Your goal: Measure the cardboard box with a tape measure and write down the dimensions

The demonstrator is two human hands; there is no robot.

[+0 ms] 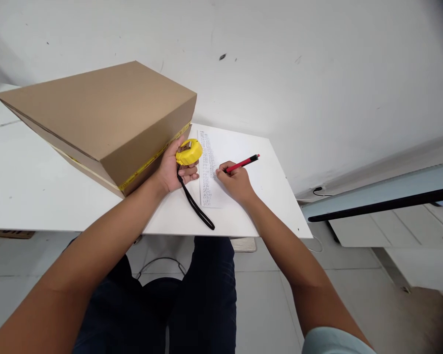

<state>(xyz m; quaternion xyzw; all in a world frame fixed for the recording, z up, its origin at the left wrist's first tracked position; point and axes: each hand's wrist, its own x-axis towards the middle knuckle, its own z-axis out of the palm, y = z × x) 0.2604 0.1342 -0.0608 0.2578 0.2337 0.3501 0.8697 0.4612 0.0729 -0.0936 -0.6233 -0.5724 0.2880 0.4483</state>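
Observation:
My left hand (174,167) is closed round a yellow tape measure (190,152), whose black wrist strap (195,204) hangs down over the table. A red and black pen (242,163) is gripped in my right hand (236,181), its tip hidden behind the fingers. That hand rests on a sheet of paper (207,197) with a column of handwriting down its left side. Close beside my left hand stands a large brown cardboard box (107,113) with yellow tape (151,164) running along its side.
The box and paper are on a white table (243,223) set against a white wall (280,64). At the right stands a light blue panel with a black edge (384,204). A cable (319,191) lies near the wall. My legs (206,295) are below the table's front edge.

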